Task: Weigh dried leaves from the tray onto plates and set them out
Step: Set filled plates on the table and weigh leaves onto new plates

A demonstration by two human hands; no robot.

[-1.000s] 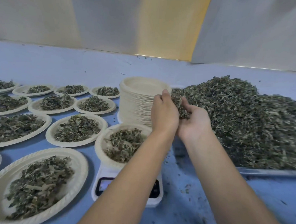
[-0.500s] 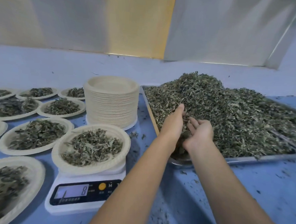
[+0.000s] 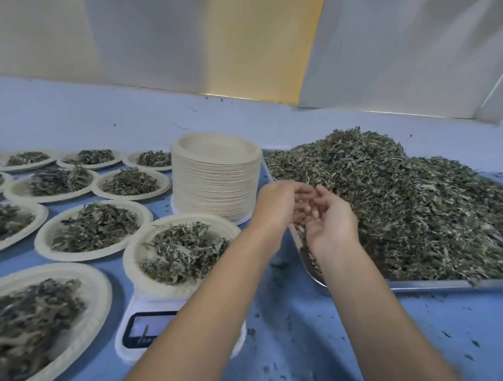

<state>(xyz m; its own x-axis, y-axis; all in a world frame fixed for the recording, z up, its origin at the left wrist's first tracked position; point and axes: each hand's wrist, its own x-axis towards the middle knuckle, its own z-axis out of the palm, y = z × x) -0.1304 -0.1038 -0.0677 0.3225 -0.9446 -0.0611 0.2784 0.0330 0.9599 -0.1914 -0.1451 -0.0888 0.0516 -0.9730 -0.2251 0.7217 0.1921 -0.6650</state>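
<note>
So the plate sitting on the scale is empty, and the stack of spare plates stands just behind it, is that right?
Not quite: the head view shows the plate on the scale holding a heap of dried leaves. The stack of spare plates does stand just behind it.

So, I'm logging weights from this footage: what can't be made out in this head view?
- Head view, scale display: reading blurred, right part hidden by the left forearm.
- Head view, left hand and right hand: motion-blurred; whether either holds anything is unclear.
- Head view, tray: right end cut off by the frame edge.
</note>
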